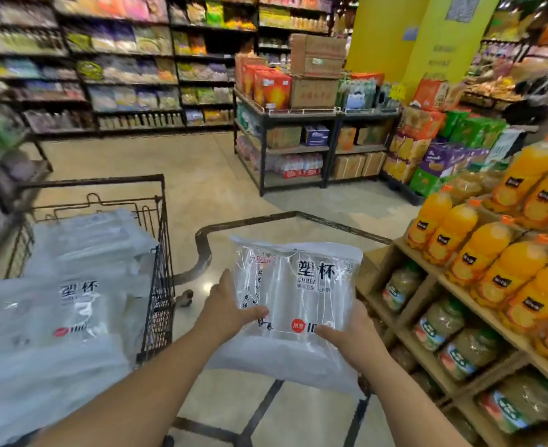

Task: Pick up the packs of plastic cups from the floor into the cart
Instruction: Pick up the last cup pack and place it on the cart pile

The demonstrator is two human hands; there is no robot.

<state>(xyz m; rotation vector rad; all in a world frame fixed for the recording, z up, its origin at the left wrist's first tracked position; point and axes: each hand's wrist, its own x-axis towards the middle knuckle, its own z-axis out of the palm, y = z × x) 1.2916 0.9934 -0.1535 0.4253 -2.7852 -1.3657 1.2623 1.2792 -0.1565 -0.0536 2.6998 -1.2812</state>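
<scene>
both hands hold clear pack of plastic cups (298, 295) above floor, right of cart (156, 253). left hand (226, 309) grips pack's left edge, thumb on front. right hand (347, 333) grips lower right corner. cart piled with more cup packs (72, 295). orange juice bottles (492, 246) on wooden shelf (427, 266) at right. metal rack (298, 130) with boxes ahead.

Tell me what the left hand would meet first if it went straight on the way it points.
The left hand grips the pack of plastic cups, which lies straight ahead of it. Past the pack only floor seems to follow, though depth is unclear.
</scene>
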